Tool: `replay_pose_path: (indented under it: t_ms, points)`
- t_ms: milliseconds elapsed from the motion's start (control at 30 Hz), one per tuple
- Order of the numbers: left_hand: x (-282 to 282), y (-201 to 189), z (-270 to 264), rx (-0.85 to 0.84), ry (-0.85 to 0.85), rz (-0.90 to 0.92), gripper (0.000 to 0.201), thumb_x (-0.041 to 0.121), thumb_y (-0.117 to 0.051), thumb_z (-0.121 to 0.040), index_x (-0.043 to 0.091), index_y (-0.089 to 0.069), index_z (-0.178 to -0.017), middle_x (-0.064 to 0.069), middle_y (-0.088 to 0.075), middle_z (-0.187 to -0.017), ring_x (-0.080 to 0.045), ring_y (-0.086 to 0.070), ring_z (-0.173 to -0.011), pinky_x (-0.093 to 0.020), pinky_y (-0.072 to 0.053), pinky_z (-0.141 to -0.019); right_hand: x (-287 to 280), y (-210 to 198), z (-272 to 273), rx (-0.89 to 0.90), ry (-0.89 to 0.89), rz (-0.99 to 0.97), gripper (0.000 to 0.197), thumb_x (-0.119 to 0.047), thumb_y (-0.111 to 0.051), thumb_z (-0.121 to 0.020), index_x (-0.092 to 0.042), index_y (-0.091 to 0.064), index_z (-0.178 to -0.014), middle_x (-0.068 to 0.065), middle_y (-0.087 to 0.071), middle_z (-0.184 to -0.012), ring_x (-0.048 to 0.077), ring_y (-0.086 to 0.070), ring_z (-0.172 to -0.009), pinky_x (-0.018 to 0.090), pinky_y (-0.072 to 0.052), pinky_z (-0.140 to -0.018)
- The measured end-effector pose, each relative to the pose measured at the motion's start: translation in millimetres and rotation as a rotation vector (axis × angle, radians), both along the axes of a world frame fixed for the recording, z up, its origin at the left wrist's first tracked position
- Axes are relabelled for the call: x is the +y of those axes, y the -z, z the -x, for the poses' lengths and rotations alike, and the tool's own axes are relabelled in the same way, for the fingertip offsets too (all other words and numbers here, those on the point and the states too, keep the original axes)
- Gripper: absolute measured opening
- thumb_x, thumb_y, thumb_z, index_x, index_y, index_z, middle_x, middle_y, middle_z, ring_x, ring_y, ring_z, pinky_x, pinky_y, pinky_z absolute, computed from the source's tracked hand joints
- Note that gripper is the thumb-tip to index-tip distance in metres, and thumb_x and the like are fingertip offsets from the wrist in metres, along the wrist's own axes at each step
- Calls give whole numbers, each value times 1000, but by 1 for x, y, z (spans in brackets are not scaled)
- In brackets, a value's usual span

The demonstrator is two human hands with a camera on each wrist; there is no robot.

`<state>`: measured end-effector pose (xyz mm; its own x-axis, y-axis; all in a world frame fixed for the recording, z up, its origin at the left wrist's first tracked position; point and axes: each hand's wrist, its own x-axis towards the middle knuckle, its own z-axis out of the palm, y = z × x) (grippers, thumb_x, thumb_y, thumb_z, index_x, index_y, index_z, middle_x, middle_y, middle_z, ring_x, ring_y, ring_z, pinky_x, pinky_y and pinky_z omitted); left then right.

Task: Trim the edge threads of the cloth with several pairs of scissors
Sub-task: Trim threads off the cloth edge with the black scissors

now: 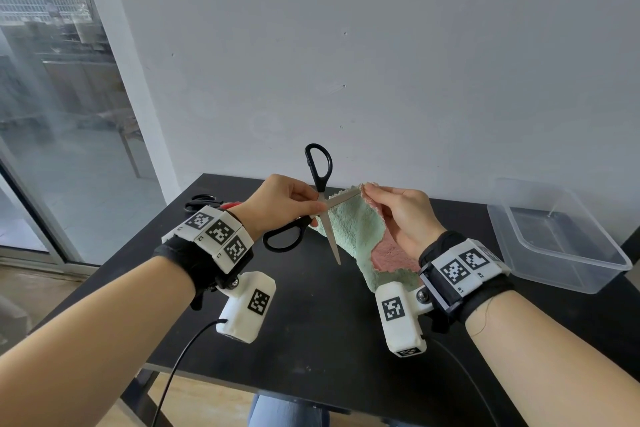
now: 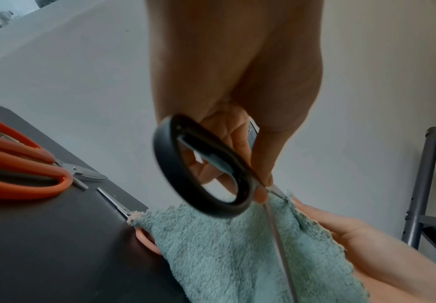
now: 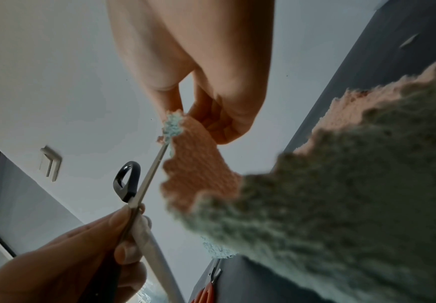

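Your left hand [image 1: 282, 199] pinches the wide-open black scissors [image 1: 320, 199] at the pivot; your right hand [image 1: 403, 215] pinches the green cloth [image 1: 353, 229] edge, raised above the black table [image 1: 311, 322], one blade touching it.

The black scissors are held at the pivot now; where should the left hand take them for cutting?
Grip the black scissors by the two handle loops, coming from the left hand's side: the loops face it, the open blades face the cloth.
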<state>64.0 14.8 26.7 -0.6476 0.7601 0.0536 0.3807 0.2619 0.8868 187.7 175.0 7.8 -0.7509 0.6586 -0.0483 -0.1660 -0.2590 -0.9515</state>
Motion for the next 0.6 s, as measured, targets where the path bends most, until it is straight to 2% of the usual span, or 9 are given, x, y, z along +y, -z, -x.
replay_pose_path:
  t_ms: [133, 233, 333, 433, 467, 500, 567, 600]
  points:
    - [1, 1, -1, 0, -3, -13, 17, 14, -72, -82, -1, -71, -89, -13, -72, -76, -8, -64, -63, -11, -48, -67, 0, 2, 1, -1, 12, -14, 6, -4, -67, -84, 0, -70, -87, 10, -72, -88, 16, -66, -85, 24, -51, -89]
    - [1, 1, 0, -1, 3, -8, 18, 15, -72, -83, -1, -71, -91, -12, -72, -75, -9, -65, -66, -9, -49, -69, 1, 2, 1, -27, 22, -54, 5, -6, -68, -84, -2, -72, -85, 10, -72, -89, 19, -65, -89, 28, -50, -92]
    - [0, 1, 2, -3, -9, -3, 17, 16, -72, -83, 1, -72, -92, -8, -72, -74, -10, -66, -68, -8, -49, -68, 2, 1, 0, -53, 55, -86, 4, -7, -69, -83, -4, -72, -82, 10, -72, -88, 18, -66, -86, 24, -53, -85]
    - [-5, 2, 6, 7, -25, 20, 15, 17, -72, -83, 4, -73, -89, -2, -72, -69, -4, -65, -65, -5, -46, -63, 9, -3, -4, -16, 114, -27, 4, -4, -68, -84, -2, -70, -81, 7, -70, -82, 12, -65, -75, 13, -53, -66]
    - [-8, 2, 7, 12, -32, 25, 15, 18, -73, -82, 5, -73, -88, -2, -72, -68, -1, -64, -63, -4, -44, -62, 11, -3, -6, -9, 115, -19, 4, -3, -68, -84, -2, -70, -81, 6, -70, -81, 11, -64, -74, 13, -52, -64]
    - [-10, 2, 8, 15, -41, 25, 14, 18, -73, -81, 5, -73, -87, -3, -72, -68, 0, -63, -61, -4, -42, -61, 12, -3, -7, -15, 103, -25, 4, -4, -68, -84, -3, -70, -81, 6, -69, -81, 13, -62, -76, 14, -53, -66]
    - [-13, 1, 9, -1, -68, 19, 17, 19, -76, -79, 10, -70, -92, -6, -73, -69, -2, -63, -64, -7, -43, -61, 10, -2, -8, -46, 73, -50, 3, -6, -69, -84, -4, -71, -81, 8, -69, -85, 18, -59, -85, 22, -51, -81]
    - [-14, 0, 9, -15, -81, 20, 24, 20, -77, -77, 13, -65, -97, -6, -74, -70, -5, -65, -67, -9, -45, -61, 9, -2, -8, -56, 64, -55, 3, -6, -69, -84, -4, -71, -82, 10, -68, -88, 21, -57, -89, 26, -49, -87]
